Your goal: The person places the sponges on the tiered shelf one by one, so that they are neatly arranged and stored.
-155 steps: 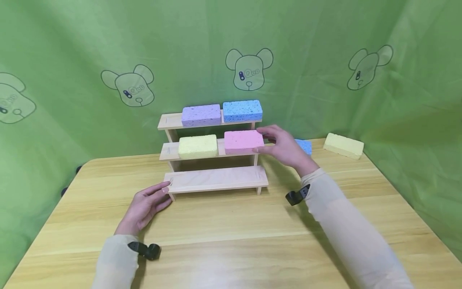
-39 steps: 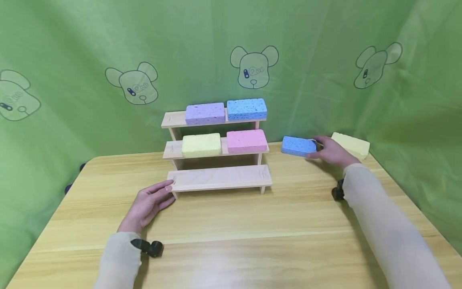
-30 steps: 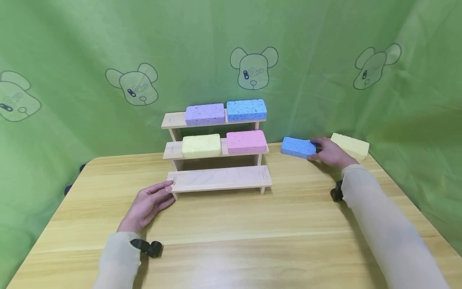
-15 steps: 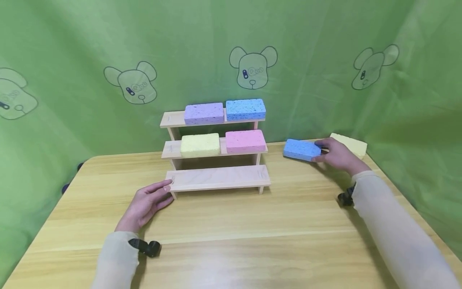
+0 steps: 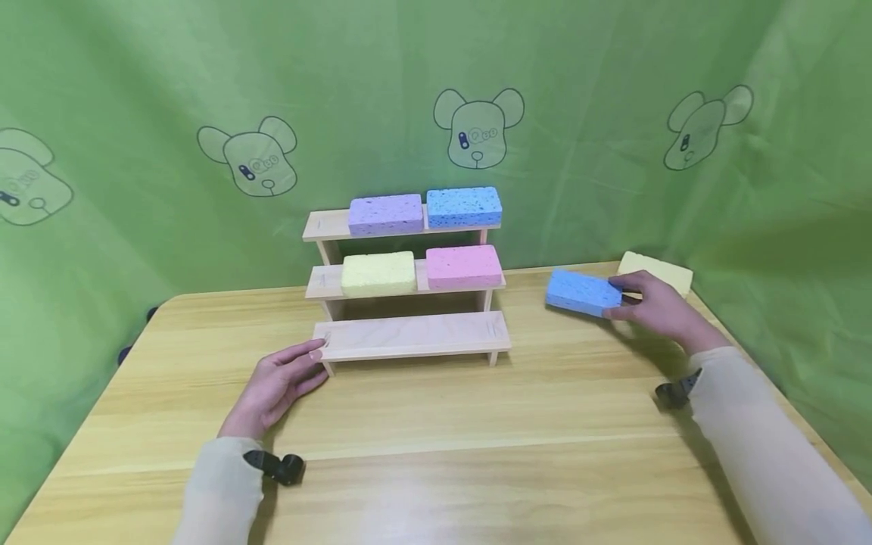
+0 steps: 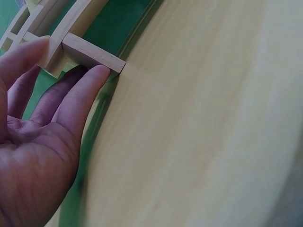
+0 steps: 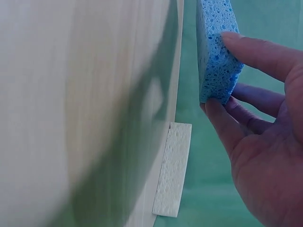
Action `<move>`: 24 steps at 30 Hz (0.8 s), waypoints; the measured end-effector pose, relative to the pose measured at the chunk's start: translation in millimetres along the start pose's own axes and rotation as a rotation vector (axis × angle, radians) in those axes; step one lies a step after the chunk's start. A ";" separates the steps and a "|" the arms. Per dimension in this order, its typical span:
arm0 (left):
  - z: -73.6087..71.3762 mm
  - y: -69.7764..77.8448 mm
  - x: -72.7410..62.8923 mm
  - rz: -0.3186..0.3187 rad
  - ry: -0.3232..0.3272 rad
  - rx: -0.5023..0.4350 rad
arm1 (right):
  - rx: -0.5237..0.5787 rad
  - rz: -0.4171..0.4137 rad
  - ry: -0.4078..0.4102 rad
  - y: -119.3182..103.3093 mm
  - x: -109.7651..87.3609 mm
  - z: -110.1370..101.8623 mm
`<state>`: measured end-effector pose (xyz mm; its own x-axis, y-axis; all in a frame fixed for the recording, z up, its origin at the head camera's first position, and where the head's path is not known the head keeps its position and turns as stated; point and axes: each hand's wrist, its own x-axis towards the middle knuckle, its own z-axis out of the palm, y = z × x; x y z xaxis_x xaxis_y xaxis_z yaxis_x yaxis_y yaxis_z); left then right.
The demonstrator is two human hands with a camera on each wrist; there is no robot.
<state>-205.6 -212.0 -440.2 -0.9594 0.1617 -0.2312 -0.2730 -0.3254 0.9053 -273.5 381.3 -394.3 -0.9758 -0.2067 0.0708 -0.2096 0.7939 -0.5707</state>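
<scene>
My right hand (image 5: 657,306) pinches a blue sponge (image 5: 579,291) by its right end, between thumb and fingers. In the right wrist view the blue sponge (image 7: 215,56) is tilted up, and its shadow falls on the table. At the left end of a three-step wooden display stand (image 5: 415,337), my left hand (image 5: 275,386) rests its extended fingers against the bottom step. The left wrist view has these fingertips touching the plank end and the leg (image 6: 92,53). The bottom step carries nothing. A yellow sponge (image 5: 378,274) and a pink sponge (image 5: 465,266) lie on the middle step.
On the top step sit a purple sponge (image 5: 385,214) and another blue sponge (image 5: 465,207). A second yellow sponge (image 5: 657,271) lies at the table's back right corner, behind my right hand. Green curtain (image 5: 579,136) encloses the wooden table (image 5: 436,446) at the back and sides.
Over five seconds ago my right hand was at the pink sponge on the middle step. Since then it has taken the blue sponge, which now moves toward me and slightly right. The left hand stays put.
</scene>
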 end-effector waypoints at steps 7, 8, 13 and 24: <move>-1.7 0.6 -0.5 -0.003 -0.010 0.001 | 0.032 -0.014 0.018 -3.5 -15.8 -1.7; -1.9 0.5 -0.7 -0.004 -0.011 0.003 | 0.032 -0.017 0.021 -3.8 -17.6 -1.7; -2.6 0.1 -1.1 0.000 -0.015 0.000 | 0.031 -0.023 0.027 -9.2 -25.6 -3.5; -3.2 0.3 -0.2 0.005 -0.027 -0.015 | 0.112 -0.044 0.016 -21.2 -37.6 -11.2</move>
<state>-205.7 -215.1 -441.1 -0.9586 0.1847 -0.2167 -0.2692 -0.3401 0.9010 -233.1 378.6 -375.7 -0.9668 -0.2303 0.1109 -0.2454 0.7154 -0.6542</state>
